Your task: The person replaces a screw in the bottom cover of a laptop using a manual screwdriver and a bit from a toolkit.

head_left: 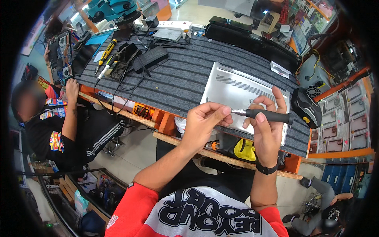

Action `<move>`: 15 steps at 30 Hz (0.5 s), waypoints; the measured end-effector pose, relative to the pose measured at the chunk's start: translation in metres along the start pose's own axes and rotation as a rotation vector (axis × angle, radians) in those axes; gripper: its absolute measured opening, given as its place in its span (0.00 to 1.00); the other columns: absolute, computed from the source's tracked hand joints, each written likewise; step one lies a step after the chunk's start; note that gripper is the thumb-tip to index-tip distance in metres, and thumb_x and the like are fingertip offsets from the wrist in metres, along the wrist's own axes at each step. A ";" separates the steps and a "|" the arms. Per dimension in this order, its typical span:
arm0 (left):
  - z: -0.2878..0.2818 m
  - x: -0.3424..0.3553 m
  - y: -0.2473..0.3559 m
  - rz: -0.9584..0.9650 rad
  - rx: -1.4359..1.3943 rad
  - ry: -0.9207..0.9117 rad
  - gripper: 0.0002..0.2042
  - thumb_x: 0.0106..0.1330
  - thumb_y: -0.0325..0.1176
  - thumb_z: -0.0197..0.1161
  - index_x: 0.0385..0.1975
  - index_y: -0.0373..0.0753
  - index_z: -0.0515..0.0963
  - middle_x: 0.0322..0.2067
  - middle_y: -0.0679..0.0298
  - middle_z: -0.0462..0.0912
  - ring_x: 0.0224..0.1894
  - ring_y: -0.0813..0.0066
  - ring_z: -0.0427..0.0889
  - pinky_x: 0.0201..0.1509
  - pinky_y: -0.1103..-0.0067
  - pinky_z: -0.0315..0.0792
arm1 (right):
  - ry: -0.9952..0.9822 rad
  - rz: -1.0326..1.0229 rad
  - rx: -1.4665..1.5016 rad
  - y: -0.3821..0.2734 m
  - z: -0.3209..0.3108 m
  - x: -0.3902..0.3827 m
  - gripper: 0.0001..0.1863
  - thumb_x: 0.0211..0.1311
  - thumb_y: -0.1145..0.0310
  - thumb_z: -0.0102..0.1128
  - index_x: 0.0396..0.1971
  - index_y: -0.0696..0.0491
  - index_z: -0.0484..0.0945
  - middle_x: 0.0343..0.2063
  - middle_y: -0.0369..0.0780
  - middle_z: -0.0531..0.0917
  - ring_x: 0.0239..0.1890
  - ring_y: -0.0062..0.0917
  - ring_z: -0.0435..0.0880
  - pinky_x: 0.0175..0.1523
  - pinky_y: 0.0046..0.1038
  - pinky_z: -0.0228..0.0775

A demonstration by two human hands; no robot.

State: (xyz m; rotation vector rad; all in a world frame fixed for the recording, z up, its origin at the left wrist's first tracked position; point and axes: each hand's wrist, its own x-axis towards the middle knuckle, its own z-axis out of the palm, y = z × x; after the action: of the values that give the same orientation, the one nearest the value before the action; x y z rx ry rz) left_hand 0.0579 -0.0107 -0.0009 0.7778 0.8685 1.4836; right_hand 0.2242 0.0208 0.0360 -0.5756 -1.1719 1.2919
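Above a silver laptop [222,96], lying underside up on the striped grey mat, I hold a screwdriver [276,116] with a black handle and a metal shaft. My right hand [267,138] grips the handle between thumb and fingers, some fingers raised. At the other end, my left hand [202,123] is closed in a pinch on the tip of the shaft. Those fingers hide the tip, so I cannot tell whether a bit or screw is there. Both hands partly cover the laptop's near side.
A black power tool or battery-like case [306,107] stands right of the laptop. Left on the mat are a black adapter [151,59] with cables and a yellow screwdriver [107,52]. A long black speaker-like bar [248,41] lies behind. Another person [59,118] sits at the left end.
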 end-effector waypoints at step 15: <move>-0.117 0.108 0.040 0.434 1.643 0.134 0.07 0.67 0.33 0.65 0.39 0.39 0.86 0.36 0.58 0.81 0.40 0.55 0.83 0.44 0.64 0.77 | 0.116 -0.108 -0.396 -0.041 -0.144 0.089 0.40 0.70 0.70 0.66 0.73 0.54 0.51 0.43 0.50 0.87 0.33 0.17 0.81 0.41 0.20 0.76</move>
State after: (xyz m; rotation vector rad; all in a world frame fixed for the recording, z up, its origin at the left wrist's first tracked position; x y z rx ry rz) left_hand -0.0727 0.0858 -0.0260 2.1345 2.1292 0.8826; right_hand 0.3578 0.1312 0.0493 -0.8510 -1.3508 0.9251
